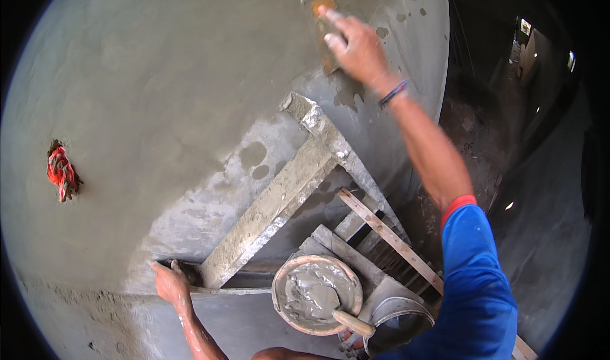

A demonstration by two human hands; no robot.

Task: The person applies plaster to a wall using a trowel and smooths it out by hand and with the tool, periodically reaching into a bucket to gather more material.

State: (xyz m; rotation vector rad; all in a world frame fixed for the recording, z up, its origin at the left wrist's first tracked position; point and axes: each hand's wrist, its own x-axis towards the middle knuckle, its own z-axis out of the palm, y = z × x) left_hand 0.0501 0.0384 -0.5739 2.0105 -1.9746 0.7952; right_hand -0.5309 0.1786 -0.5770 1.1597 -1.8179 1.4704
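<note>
Where the damp grey wall (171,93) extends above the crusted, angled timber frame (273,210), a flat, thin tool with orange patches (328,63) lies against the surface, just above the frame's upper end. The right hand (361,52) is closed on it, index finger laid out straight, apparently to steer and press it evenly; blur and the hand itself hide any handle. At the frame's lower left end, the left hand (172,282) has bent fingers at a long, narrow, dark-ended board (254,282); whether it grips or merely leans there cannot be told, though bracing against the opposite arm's reach seems a fair reading. Below and right of the frame's foot stands a round, pale-rimmed basin (277,296) of wet grey mix, probably put there for easy reach. A trowel with a rounded wooden handle (354,324) rests in it, the handle lying over the rim, which would keep it clean. Farther right of the frame's foot is a round, dark bucket (368,341). Well left of the frame, a crumpled red cloth (61,172) sits in a wall hole, presumably as a plug.
</note>
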